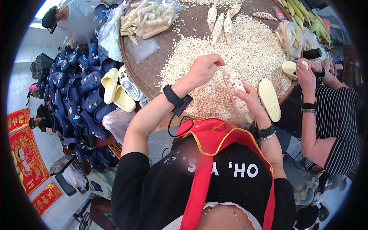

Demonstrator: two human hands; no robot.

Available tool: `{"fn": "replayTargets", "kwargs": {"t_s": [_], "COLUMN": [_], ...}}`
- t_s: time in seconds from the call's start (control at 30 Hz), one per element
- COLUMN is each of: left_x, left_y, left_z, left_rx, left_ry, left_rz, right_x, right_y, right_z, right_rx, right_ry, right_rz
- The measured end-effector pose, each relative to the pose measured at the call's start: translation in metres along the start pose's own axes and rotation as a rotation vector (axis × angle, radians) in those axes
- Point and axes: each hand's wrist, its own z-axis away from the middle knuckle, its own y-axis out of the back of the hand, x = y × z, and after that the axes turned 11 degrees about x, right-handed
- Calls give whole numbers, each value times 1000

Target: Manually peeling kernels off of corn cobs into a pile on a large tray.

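Observation:
My right hand [248, 96] is closed round a white corn cob [234, 88] speckled with red, held upright over loose pale kernels [191, 53] on a round brown tray [142, 69]. My left hand [207, 67] hovers just left of the cob's upper end, its fingers curled together; whatever they may hold is hidden. A cream slipper sole [269, 99] lies at the tray's right rim, beside my right hand. Several whole cobs [217, 28] rest on the kernels farther back.
Bagged cobs [147, 21] lie back left; husked corn [306, 15] back right. Piled navy clogs [80, 96] and cream slippers [111, 88] stand left of the tray. A co-worker in stripes [329, 126] works at my right, holding a slipper. Two other people [76, 15] are at far left.

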Motion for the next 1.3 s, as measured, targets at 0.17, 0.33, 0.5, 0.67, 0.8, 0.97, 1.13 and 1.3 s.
{"fn": "replayTargets", "kwargs": {"t_s": [0.17, 0.33, 0.5, 0.67, 0.8, 0.97, 1.13, 1.3], "left_x": [23, 29, 28, 37, 34, 22, 13, 20], "left_y": [12, 23, 28, 29, 18, 15, 17, 29], "left_z": [1, 1, -3, 0, 6, 7, 3, 1], "left_rx": [-128, -282, -364, -378, -223, -207, -181, -218], "left_ry": [130, 82, -13, -95, -276, -347, -378, -152], "left_rz": [283, 279, 182, 80, -41, 13, 25, 108], "right_x": [-3, -6, -7, -8, -2, 1, -4, -7], "right_y": [1, 0, -1, -7, -5, -2, -8, -8], "right_z": [-1, 0, 2, 7, 5, 3, 5, 2], "right_rx": [-35, -83, -94, -47, -16, -14, -28, -13], "right_ry": [-1, -21, -6, 74, 81, 62, 47, 66], "right_rz": [-7, -32, 23, 143, 150, 145, 126, 136]}}
